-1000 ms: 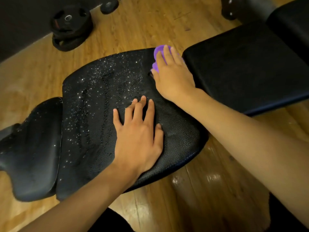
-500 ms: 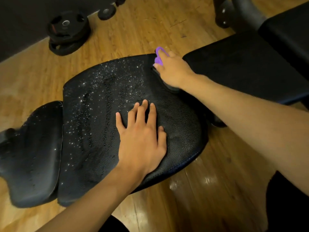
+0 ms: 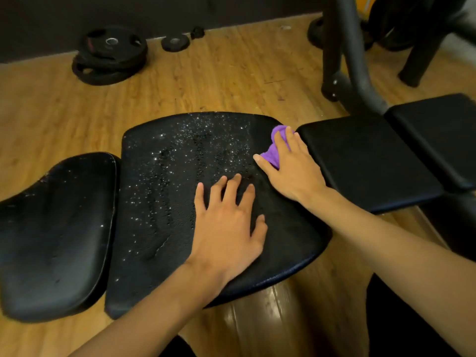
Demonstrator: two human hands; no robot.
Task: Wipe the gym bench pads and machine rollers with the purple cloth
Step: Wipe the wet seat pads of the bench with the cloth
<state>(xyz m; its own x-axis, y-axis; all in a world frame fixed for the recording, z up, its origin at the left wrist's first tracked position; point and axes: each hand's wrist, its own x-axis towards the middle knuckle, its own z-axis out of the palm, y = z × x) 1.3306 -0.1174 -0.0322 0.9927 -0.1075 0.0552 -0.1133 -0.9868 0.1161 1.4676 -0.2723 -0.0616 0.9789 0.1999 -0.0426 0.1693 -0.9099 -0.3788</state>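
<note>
A person's right hand presses a bunched purple cloth onto the far right corner of a black gym bench's middle pad. That corner lies just beside the gap to the next pad. The grip here is released rather than clenched: the fingers lie nearly straight over the cloth and pin it down, not closed round it. The left hand rests flat and spread on the same pad, holding nothing.

Droplets glint across most of the pad's far and left parts, and a few show on the end pad, so much wiping appears to remain.

The risks look plain. A cloth only pinned under a flat hand may slide free on the wet vinyl, or drop into the gap beside it. A small wad may push liquid along instead of lifting it, sending it over the edge onto the wooden floor. The bracing left hand sits at the edge of the wet patch and could slip.
</note>
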